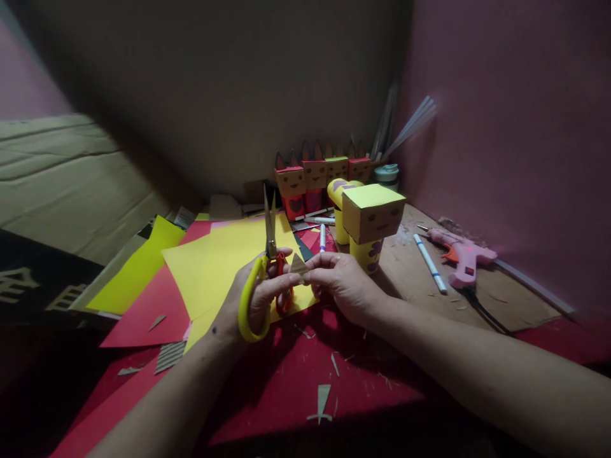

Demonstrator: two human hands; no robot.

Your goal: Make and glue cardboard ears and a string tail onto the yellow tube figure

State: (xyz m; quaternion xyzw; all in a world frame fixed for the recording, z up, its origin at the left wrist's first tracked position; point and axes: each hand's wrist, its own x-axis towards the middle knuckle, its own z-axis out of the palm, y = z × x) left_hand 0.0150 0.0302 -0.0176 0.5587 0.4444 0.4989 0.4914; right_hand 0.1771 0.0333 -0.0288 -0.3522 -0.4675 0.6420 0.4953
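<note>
Head view: left fingers (291, 280) grip metal-bladed scissors (271, 245), cardboard triangle (298, 264); right fingers (325, 275) pinch triangle.

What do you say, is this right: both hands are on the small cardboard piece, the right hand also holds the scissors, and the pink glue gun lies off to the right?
Not quite: the head view shows the scissors in the left hand, not the right hand. Both hands are on the small cardboard piece, and the pink glue gun lies off to the right.
</note>
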